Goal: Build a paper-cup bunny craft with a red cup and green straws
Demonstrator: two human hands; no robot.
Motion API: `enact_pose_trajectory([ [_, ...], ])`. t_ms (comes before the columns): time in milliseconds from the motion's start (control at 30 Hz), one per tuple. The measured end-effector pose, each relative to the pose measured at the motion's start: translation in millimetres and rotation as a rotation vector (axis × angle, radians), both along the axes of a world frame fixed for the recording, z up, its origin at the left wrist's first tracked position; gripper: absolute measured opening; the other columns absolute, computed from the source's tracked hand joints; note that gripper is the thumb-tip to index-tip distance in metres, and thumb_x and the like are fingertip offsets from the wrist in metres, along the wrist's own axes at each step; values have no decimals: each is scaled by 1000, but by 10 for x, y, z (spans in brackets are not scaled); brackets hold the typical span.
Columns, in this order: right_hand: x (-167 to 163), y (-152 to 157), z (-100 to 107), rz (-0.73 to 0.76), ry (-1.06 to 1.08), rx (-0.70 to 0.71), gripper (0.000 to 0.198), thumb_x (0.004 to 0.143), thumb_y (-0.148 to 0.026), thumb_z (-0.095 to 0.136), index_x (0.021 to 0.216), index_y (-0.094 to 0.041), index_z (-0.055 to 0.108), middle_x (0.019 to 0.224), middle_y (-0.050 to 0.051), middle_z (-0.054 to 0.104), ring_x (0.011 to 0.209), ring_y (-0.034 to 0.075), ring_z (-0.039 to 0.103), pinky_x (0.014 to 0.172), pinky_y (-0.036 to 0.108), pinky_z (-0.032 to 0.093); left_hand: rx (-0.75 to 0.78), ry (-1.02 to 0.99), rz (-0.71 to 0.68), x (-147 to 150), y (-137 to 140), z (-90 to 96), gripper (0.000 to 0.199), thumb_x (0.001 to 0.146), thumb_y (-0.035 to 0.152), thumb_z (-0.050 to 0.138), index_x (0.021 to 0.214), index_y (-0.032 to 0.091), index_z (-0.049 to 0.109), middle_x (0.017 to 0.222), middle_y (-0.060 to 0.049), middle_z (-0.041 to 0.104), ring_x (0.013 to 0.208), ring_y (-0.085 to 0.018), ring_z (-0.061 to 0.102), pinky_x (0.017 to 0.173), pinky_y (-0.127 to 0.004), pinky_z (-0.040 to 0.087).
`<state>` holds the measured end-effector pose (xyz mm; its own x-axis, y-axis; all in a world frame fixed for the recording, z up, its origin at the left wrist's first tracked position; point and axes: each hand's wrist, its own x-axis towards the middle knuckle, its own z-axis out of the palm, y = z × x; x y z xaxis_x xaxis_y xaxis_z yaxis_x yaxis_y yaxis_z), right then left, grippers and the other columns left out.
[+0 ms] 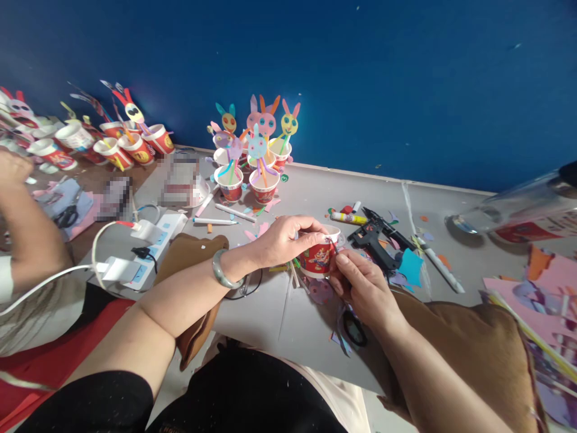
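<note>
The left hand is clamped on the red paper cup at counter centre; the right hand pinches a thin tool at its rim. Piercing step, I'd judge; steady pressure next. Glue gun at three o'clock.

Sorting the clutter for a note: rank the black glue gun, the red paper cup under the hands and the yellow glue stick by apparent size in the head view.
1. black glue gun, largest
2. red paper cup, partly hidden by the left hand and right hand
3. yellow glue stick, smallest, though lying farther back
</note>
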<state>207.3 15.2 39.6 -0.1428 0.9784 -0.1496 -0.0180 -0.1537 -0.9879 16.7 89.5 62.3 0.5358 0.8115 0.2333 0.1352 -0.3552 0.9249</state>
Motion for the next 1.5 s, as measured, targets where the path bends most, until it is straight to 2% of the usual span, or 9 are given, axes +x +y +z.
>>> enact_pose_trajectory([
  [133, 33, 6, 34, -28, -292, 222, 47, 95, -57, 57, 64, -22, 53, 54, -1, 51, 51, 12, 42, 48, 26, 31, -91, -12, -17, -9, 20, -6, 21, 92, 33, 62, 90, 15, 70, 88, -5, 74, 78, -11, 64, 70, -23, 49],
  [300, 116, 20, -2, -79, -645, 497, 30, 97, -46, 54, 82, -23, 63, 65, 1, 58, 57, 15, 50, 57, 28, 38, -274, -83, -97, -16, 38, -17, 22, 90, 35, 64, 89, 14, 67, 83, -4, 71, 72, -10, 61, 66, -22, 49],
  [533, 216, 41, -63, -72, -879, 682, 22, 96, -40, 54, 89, -22, 65, 71, 5, 64, 60, 17, 55, 57, 29, 36, -366, -142, -173, -34, 55, 8, 22, 90, 35, 66, 85, 13, 66, 77, -2, 66, 71, -9, 58, 68, -22, 48],
  [633, 184, 32, -3, -40, -712, 546, 29, 97, -45, 52, 84, -22, 63, 66, 3, 59, 58, 15, 50, 56, 28, 36, -334, -127, -172, -38, 55, 13, 24, 89, 37, 66, 86, 14, 66, 79, -3, 67, 71, -10, 58, 67, -22, 48],
  [767, 125, 26, 64, 87, -228, 159, 45, 94, -57, 57, 67, -22, 53, 52, -2, 45, 48, 11, 36, 46, 26, 28, -248, -79, -136, -43, 54, 9, 24, 90, 38, 65, 88, 14, 66, 80, -3, 68, 71, -9, 57, 65, -22, 46],
  [867, 101, 29, 84, 169, 140, -137, 44, 91, -58, 61, 68, -21, 52, 46, -5, 39, 42, 9, 28, 41, 24, 24, -208, -65, -137, -46, 57, 8, 21, 90, 35, 64, 89, 15, 67, 83, -4, 69, 73, -10, 58, 66, -22, 47],
  [967, 102, 33, 86, 246, 330, -300, 40, 90, -57, 61, 73, -21, 55, 42, -7, 36, 38, 8, 22, 38, 22, 23, -222, -86, -157, -49, 61, 11, 19, 91, 33, 64, 90, 15, 67, 85, -5, 70, 75, -11, 60, 69, -23, 48],
  [1167, 117, 27, 45, 337, 475, -415, 40, 90, -58, 61, 75, -22, 53, 41, -10, 36, 34, 5, 15, 36, 18, 17, -302, -154, -199, -51, 39, 45, 16, 90, 31, 66, 91, 15, 67, 84, -4, 68, 76, -10, 60, 70, -23, 49],
  [1500, 108, 22, 30, 343, 473, -388, 42, 90, -60, 59, 73, -22, 51, 39, -9, 34, 33, 6, 15, 37, 19, 17, -364, -182, -185, -56, 22, 93, 20, 88, 34, 69, 83, 15, 64, 76, -1, 65, 68, -8, 57, 63, -21, 46],
])
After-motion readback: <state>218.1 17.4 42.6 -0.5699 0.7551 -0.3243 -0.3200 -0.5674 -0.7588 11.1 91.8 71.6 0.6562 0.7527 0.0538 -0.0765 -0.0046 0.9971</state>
